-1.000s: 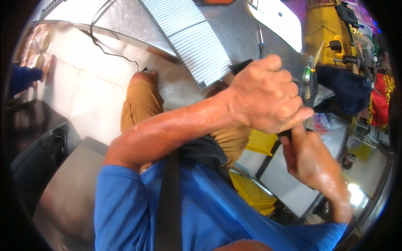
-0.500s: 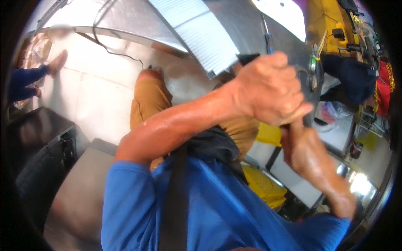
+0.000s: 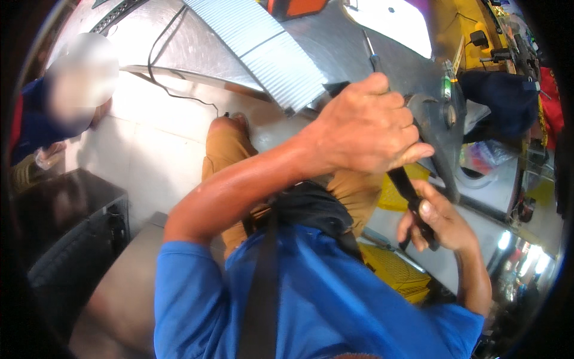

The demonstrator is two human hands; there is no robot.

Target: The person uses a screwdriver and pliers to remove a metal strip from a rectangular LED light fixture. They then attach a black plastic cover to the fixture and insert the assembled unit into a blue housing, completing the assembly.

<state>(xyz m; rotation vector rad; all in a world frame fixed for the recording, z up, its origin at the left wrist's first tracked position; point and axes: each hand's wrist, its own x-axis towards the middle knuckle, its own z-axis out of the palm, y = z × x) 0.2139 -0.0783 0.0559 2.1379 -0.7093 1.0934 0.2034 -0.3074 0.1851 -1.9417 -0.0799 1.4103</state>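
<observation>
Head view: our left hand (image 3: 368, 122) and right hand (image 3: 439, 221) share a black strip (image 3: 402, 183).
We could lose its lower end, we judge, if our right hand's thumb-and-finger pinch slips; our left hand is fisted around the strip higher up. Just left of that fist, a ribbed silver panel (image 3: 257, 48) could be knocked if the strip swings.

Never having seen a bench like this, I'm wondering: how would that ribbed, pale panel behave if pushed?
The ribbed panel is probably fairly stiff, since its long edges look straight. Its closely set ribs may dent under pressure. Because its near end appears to jut past the edge of the metal bench, it might tip if pushed farther out.
</observation>
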